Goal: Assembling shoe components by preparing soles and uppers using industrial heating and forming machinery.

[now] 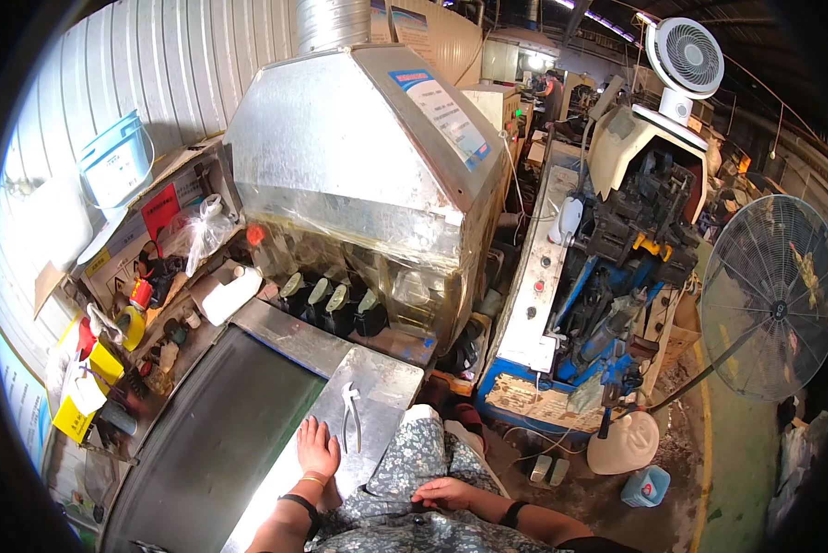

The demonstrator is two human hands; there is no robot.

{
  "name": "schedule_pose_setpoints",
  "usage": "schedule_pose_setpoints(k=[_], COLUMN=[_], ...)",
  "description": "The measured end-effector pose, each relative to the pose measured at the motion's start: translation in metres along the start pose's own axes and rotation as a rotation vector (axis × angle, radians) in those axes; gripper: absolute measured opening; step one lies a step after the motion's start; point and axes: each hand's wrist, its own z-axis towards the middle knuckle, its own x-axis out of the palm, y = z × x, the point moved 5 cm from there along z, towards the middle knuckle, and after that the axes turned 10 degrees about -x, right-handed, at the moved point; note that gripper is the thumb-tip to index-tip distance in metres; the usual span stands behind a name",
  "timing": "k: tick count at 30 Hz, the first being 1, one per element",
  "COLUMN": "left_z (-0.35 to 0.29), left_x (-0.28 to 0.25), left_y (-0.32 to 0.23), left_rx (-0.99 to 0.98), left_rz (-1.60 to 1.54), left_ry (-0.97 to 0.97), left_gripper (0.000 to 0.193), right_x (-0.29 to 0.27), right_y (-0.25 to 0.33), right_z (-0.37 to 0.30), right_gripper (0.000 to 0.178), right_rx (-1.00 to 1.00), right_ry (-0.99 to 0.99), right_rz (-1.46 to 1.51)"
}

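Note:
My left hand (318,449) lies flat, fingers stretched out, on the bare metal ledge (381,369) beside a dark conveyor belt (220,396). Just right of its fingertips are metal pliers (350,419), lying on the ledge and not held. My right hand (443,493) rests on the dark floral apron (409,465) over my lap. Its fingers are curled in; whatever may be between them is hidden. Beyond the ledge, several dark upright pieces (370,315) with pale green tops stand in a row at the mouth of a metal hood (340,138).
A cluttered shelf (170,332) with a white jug (231,293) runs along the left. To the right stands a blue machine (607,313), with a large caged fan (773,304) past it. A beige canister (624,442) and a light blue container (646,486) sit on the floor.

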Motion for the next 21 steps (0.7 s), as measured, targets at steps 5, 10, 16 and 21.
schedule_pose_setpoints(k=[5, 10, 16, 21], left_z=[0.0, -0.001, 0.0, 0.0], left_x=[0.001, 0.001, 0.001, 0.001], left_y=[0.0, 0.0, 0.0, -0.001], left_rx=[-0.008, -0.008, -0.005, -0.003], left_rz=[0.009, 0.004, 0.008, 0.022], left_ry=[0.009, 0.001, 0.008, 0.019], left_gripper=[0.047, 0.047, 0.047, 0.048], right_x=[0.003, 0.013, 0.005, 0.005], right_y=[0.002, 0.011, 0.01, 0.005], right_z=[0.0, -0.004, -0.005, -0.003], right_gripper=[0.019, 0.016, 0.028, 0.032], right_rx=[-0.041, -0.105, -0.024, 0.002], right_ry=[0.066, 0.125, -0.043, 0.074], right_rz=[-0.047, -0.068, 0.01, -0.031])
